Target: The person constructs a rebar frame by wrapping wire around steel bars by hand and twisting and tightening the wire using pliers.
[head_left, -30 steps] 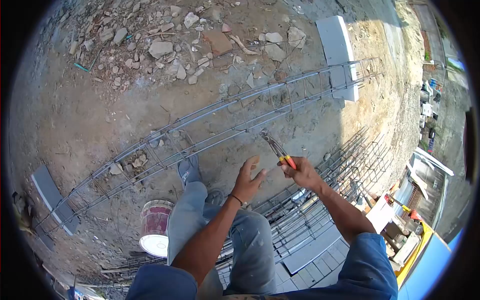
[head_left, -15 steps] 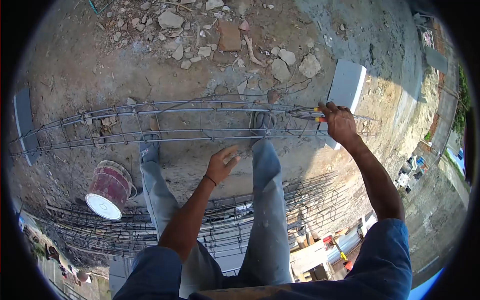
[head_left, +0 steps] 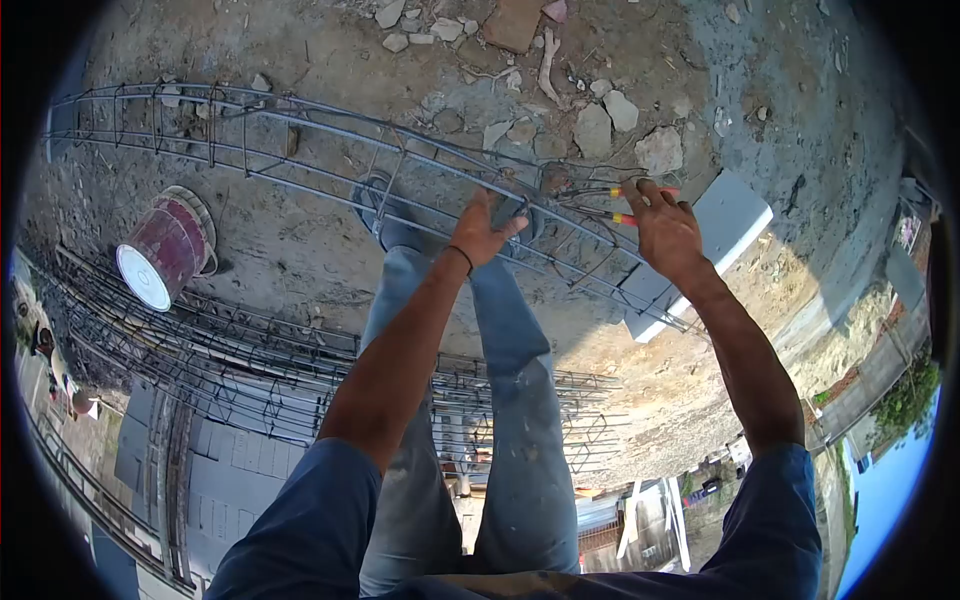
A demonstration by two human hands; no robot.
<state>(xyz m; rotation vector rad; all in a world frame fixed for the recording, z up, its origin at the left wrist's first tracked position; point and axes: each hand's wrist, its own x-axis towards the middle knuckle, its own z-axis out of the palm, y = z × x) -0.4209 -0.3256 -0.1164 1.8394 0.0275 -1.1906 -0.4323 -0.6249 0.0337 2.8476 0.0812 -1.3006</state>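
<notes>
A long rebar cage [head_left: 330, 190], made of thin steel bars joined by stirrups, runs across the view. My left hand [head_left: 482, 232] is over its near bars with fingers and thumb apart. It appears to hold nothing, and I cannot tell whether it touches the steel. My right hand [head_left: 665, 228] grips pincers [head_left: 622, 218] with red and yellow handles spread apart. Their metal end points left toward the cage's far bars, and the jaws are hard to make out. A grey block [head_left: 735, 215] lies under the cage's right end.
A stained maroon bucket [head_left: 175, 240] with a whitish base lies tipped on the dirt at left. More rebar cages [head_left: 250, 385] are stacked behind my legs. Broken stones [head_left: 592, 130] and a brick piece [head_left: 513, 25] lie beyond the cage.
My view has turned, so the cage now slants down to the right. My left hand has moved up to the cage from below it. My right hand still grips the pincers.
</notes>
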